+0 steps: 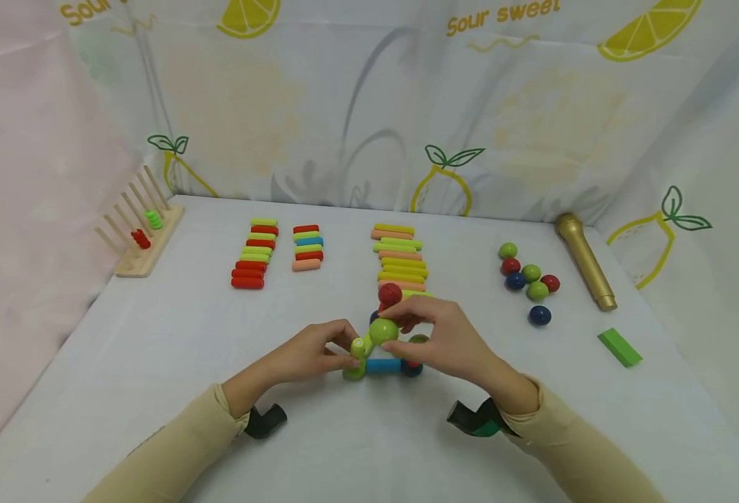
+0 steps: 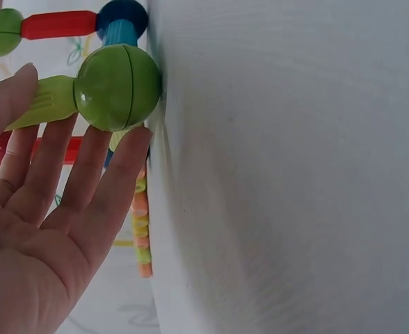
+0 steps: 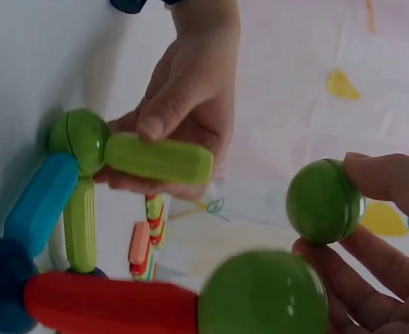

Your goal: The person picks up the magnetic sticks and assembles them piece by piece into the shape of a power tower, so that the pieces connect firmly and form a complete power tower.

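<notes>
My left hand (image 1: pixel 311 353) pinches an upright light-green rod (image 3: pixel 159 158) between thumb and fingers. That rod stands on a green corner ball (image 2: pixel 118 88) resting on the table. From this ball a blue rod (image 1: pixel 383 366) leads to a dark blue ball (image 1: pixel 411 369), which bears an upright red rod (image 3: pixel 114 300) topped by a green ball (image 3: pixel 263 296). Another light-green rod (image 3: pixel 80 226) runs back toward a further dark blue ball, partly hidden, below a red ball (image 1: pixel 390 293) on a red rod. My right hand (image 1: pixel 451 339) holds a loose green ball (image 3: pixel 324 200) by its fingertips, apart from the upright rod.
Behind the frame lie rows of coloured rods (image 1: pixel 404 264), with more rods (image 1: pixel 255 255) to the left. Loose balls (image 1: pixel 531 272), a gold microphone-shaped object (image 1: pixel 586 262) and a green block (image 1: pixel 619 347) are at right. A wooden peg rack (image 1: pixel 149 241) stands far left.
</notes>
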A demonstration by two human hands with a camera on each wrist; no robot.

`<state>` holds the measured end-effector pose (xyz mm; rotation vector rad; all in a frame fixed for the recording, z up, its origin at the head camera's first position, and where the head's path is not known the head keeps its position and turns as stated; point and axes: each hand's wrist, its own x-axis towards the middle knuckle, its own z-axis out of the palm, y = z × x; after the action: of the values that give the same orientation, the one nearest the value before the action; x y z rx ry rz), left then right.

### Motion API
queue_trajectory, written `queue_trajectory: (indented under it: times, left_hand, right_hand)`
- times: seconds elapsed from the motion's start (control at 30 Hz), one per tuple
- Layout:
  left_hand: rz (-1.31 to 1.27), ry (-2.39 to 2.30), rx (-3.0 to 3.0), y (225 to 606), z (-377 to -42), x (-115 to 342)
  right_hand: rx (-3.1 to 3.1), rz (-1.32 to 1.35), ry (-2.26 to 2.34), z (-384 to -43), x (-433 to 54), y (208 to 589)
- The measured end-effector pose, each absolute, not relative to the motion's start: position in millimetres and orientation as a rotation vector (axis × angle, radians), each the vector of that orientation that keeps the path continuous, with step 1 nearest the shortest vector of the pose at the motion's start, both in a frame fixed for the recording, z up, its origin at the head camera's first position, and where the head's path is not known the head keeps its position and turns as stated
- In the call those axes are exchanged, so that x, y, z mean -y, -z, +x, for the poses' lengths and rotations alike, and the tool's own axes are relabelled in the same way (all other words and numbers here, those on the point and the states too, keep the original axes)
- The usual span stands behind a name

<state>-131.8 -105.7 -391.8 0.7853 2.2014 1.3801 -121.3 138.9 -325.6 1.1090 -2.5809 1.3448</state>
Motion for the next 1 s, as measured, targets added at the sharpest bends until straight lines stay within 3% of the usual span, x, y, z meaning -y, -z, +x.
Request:
queue_trajectory:
  times: [0.33,0.6,0.8,1.0]
  left_hand:
    - [0.779,-1.436,-2.2,393,-131,105]
    - [0.767,-1.412,-2.2,392,-132,106]
    - [0.761,-1.342,-2.194,392,-131,104]
    - [0.774,-1.289,-2.239,393,-131,105]
  right_hand:
    - [2.652,1.225,-0.987,-118,-109,330]
    - [2.767,1.082,-1.25,-123,-145,324]
    - [2.956,1.091,-1.512,-126,-187,354]
    - [2.88,1.179,-1.524,-125,-187,383]
